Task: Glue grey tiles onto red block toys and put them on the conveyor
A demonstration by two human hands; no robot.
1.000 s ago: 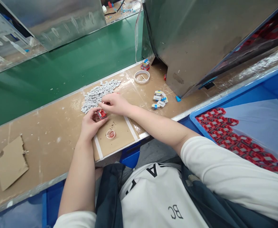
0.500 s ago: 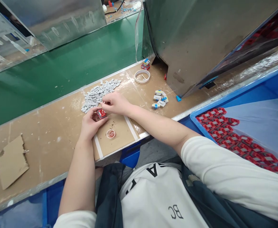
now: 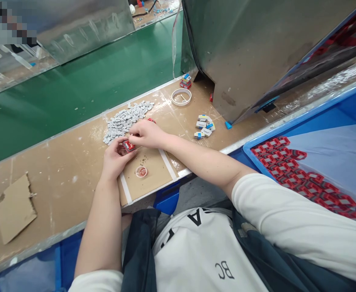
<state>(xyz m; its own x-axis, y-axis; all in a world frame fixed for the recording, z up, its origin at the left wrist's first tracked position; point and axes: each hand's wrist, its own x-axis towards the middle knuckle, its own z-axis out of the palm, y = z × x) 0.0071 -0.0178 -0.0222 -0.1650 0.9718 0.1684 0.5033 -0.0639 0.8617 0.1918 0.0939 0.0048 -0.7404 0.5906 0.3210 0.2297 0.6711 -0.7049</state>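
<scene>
My left hand (image 3: 114, 157) is closed around a small red plastic part (image 3: 129, 146), holding it just above the bench between thumb and fingers. My right hand (image 3: 146, 134) is curled in a pinch over the upper edge of that part; whatever its fingertips hold is hidden. A heap of small grey-white pieces (image 3: 123, 121) lies just beyond both hands. Behind my right knuckles a bit of another red thing (image 3: 151, 120) peeks out. Nearer to me, a small clear cup (image 3: 141, 172) with some reddish liquid stands on the cardboard-covered bench.
A white tape ring (image 3: 181, 97) lies at the back, beside a small stack of red and white parts (image 3: 185, 81). Several white, blue and yellow blocks (image 3: 204, 127) sit to the right. A blue tray (image 3: 247, 148) holds rows of red parts. Torn cardboard (image 3: 16, 209) lies left.
My right hand has shifted slightly down against the red part in my left hand. A bit of red now shows behind my right hand. Otherwise little differs.
</scene>
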